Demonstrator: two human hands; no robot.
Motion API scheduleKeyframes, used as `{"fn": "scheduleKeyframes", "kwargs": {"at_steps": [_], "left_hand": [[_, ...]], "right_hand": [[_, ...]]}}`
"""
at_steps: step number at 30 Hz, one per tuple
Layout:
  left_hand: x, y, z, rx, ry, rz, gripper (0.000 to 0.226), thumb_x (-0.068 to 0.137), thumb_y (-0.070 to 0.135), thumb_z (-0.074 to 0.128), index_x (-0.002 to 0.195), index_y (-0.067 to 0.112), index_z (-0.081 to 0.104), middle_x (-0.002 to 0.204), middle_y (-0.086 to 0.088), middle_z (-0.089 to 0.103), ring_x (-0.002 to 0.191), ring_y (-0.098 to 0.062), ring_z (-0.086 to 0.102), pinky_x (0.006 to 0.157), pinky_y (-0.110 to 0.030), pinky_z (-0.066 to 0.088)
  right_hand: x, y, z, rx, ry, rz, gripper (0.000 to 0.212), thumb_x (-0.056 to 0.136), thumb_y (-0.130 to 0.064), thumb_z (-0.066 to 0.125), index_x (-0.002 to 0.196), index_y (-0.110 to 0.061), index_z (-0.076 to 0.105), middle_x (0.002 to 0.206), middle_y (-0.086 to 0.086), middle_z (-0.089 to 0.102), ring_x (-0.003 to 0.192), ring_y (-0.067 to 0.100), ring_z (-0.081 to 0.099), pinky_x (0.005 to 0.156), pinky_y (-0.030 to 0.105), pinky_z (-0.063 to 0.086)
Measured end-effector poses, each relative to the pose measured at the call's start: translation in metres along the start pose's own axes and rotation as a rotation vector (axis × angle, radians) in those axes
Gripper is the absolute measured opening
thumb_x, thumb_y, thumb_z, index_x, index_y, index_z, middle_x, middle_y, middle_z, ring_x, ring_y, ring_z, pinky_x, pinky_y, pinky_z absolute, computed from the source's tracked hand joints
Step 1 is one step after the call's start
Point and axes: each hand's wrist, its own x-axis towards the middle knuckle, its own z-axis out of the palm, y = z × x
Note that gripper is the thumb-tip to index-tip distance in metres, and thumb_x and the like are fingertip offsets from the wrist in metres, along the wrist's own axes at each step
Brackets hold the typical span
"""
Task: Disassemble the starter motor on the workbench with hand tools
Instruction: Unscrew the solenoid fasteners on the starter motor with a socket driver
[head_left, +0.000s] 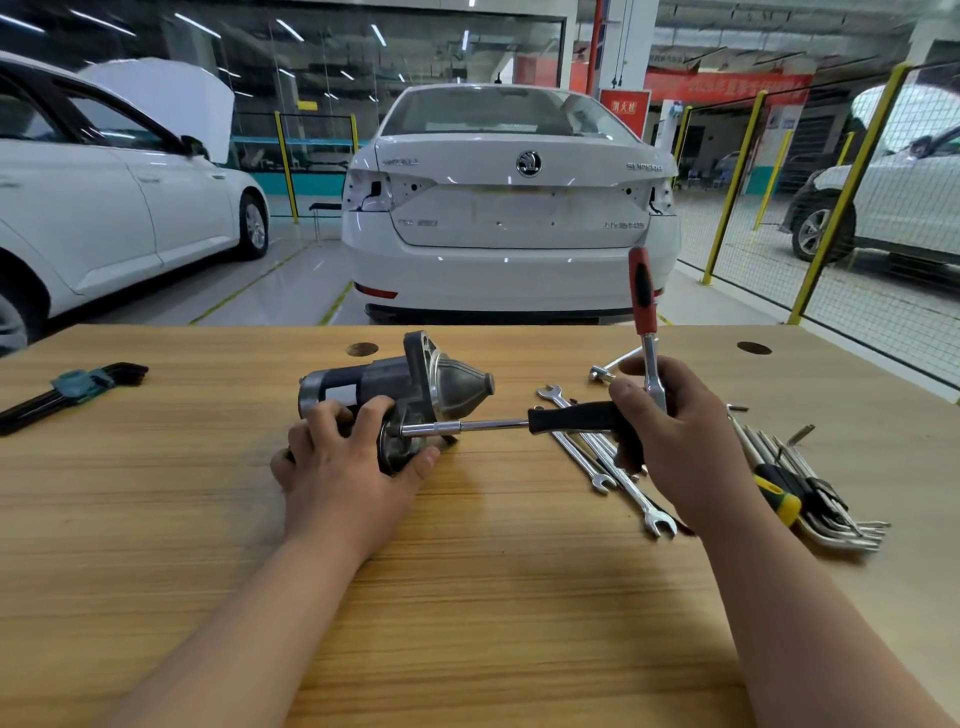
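While the left hand (343, 467) clamped the motor (395, 389) on the tabletop (467, 597), the right hand (670, 431) gripped 2 tools: a black driver (571, 418), socket against the motor's end, and a red ratchet (642, 296) standing upright. The step wanted the shaft square and firm inward pressure — less slip.

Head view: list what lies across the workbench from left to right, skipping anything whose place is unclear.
Hex key set in its teal holder → starter motor → black-handled socket driver → right hand → loose hex keys at the far right.
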Motion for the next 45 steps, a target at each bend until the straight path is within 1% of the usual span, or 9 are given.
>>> {"fn": "scheduleKeyframes", "kwargs": {"at_steps": [13, 17, 21, 26, 30, 32, 36, 41, 45], "left_hand": [[0.0, -0.001, 0.001, -0.018, -0.006, 0.004, 0.073, 0.066, 0.086, 0.025, 0.125, 0.042, 0.029, 0.116, 0.003, 0.018, 0.109, -0.021, 0.021, 0.097, -0.048, 0.025], [-0.001, 0.0, 0.0, -0.02, -0.003, 0.006, 0.077, 0.064, 0.087, 0.02, 0.125, 0.042, 0.03, 0.115, 0.003, 0.018, 0.11, -0.021, 0.021, 0.097, -0.048, 0.024], [-0.001, -0.002, 0.0, -0.016, -0.003, 0.013, 0.077, 0.064, 0.087, 0.018, 0.125, 0.042, 0.028, 0.115, 0.004, 0.017, 0.11, -0.021, 0.021, 0.097, -0.048, 0.024], [-0.001, -0.003, 0.001, -0.013, -0.001, 0.011, 0.074, 0.063, 0.088, 0.018, 0.123, 0.044, 0.025, 0.115, 0.004, 0.017, 0.109, -0.02, 0.02, 0.097, -0.047, 0.024], [0.0, -0.003, 0.002, -0.005, -0.006, 0.013, 0.07, 0.068, 0.085, 0.026, 0.125, 0.043, 0.026, 0.117, 0.003, 0.017, 0.111, -0.022, 0.022, 0.097, -0.048, 0.024], [0.0, -0.002, 0.001, -0.009, -0.006, 0.017, 0.068, 0.069, 0.083, 0.029, 0.124, 0.043, 0.026, 0.116, 0.003, 0.017, 0.111, -0.022, 0.022, 0.097, -0.048, 0.024], [0.0, -0.001, 0.001, -0.011, -0.011, 0.021, 0.067, 0.069, 0.082, 0.03, 0.123, 0.042, 0.025, 0.116, 0.003, 0.016, 0.111, -0.023, 0.021, 0.097, -0.048, 0.024], [0.0, -0.001, 0.001, -0.026, 0.004, 0.016, 0.07, 0.067, 0.084, 0.03, 0.123, 0.042, 0.024, 0.116, 0.004, 0.016, 0.112, -0.02, 0.019, 0.098, -0.049, 0.024], [0.0, -0.002, 0.001, -0.032, 0.014, 0.011, 0.077, 0.062, 0.088, 0.021, 0.123, 0.042, 0.021, 0.117, 0.005, 0.017, 0.111, -0.019, 0.02, 0.097, -0.048, 0.025]], "right_hand": [[0.001, 0.013, 0.002, 0.696, -0.14, 0.27, 0.043, 0.092, 0.014, 0.049, 0.118, -0.019, 0.06, 0.087, 0.006, 0.07, 0.085, 0.021, 0.071, 0.085, 0.035, 0.06], [0.002, 0.016, 0.001, 0.765, -0.148, 0.292, 0.043, 0.091, 0.013, 0.049, 0.119, -0.017, 0.061, 0.1, 0.011, 0.072, 0.097, 0.028, 0.071, 0.083, 0.035, 0.06], [-0.001, 0.017, 0.008, 0.42, -0.066, 0.214, 0.021, 0.098, -0.009, 0.054, 0.113, -0.022, 0.063, 0.097, 0.011, 0.075, 0.092, 0.025, 0.074, 0.078, 0.039, 0.06], [0.001, 0.018, 0.009, -0.048, 0.062, 0.07, 0.012, 0.1, -0.033, 0.053, 0.102, -0.027, 0.063, 0.067, -0.003, 0.061, 0.047, 0.002, 0.057, 0.044, 0.016, 0.044], [0.002, 0.021, 0.007, -0.15, 0.05, 0.028, 0.018, 0.1, -0.037, 0.05, 0.092, -0.026, 0.063, 0.057, -0.012, 0.05, 0.054, 0.006, 0.046, 0.052, 0.02, 0.034], [0.001, 0.02, 0.006, -0.132, 0.039, 0.04, 0.018, 0.1, -0.035, 0.052, 0.103, -0.023, 0.064, 0.064, -0.011, 0.052, 0.055, 0.002, 0.048, 0.052, 0.018, 0.036], [-0.003, 0.018, 0.003, 0.052, -0.016, 0.094, 0.026, 0.098, -0.026, 0.059, 0.124, -0.027, 0.059, 0.081, -0.003, 0.06, 0.056, 0.002, 0.059, 0.055, 0.016, 0.048], [-0.003, 0.019, 0.003, 0.243, -0.044, 0.079, 0.033, 0.097, -0.014, 0.06, 0.115, -0.04, 0.058, 0.088, -0.004, 0.066, 0.076, 0.005, 0.069, 0.07, 0.019, 0.054], [0.003, 0.022, 0.002, 0.678, -0.159, 0.224, 0.035, 0.094, 0.008, 0.049, 0.119, -0.014, 0.057, 0.089, 0.005, 0.067, 0.087, 0.017, 0.072, 0.079, 0.025, 0.056]]}}
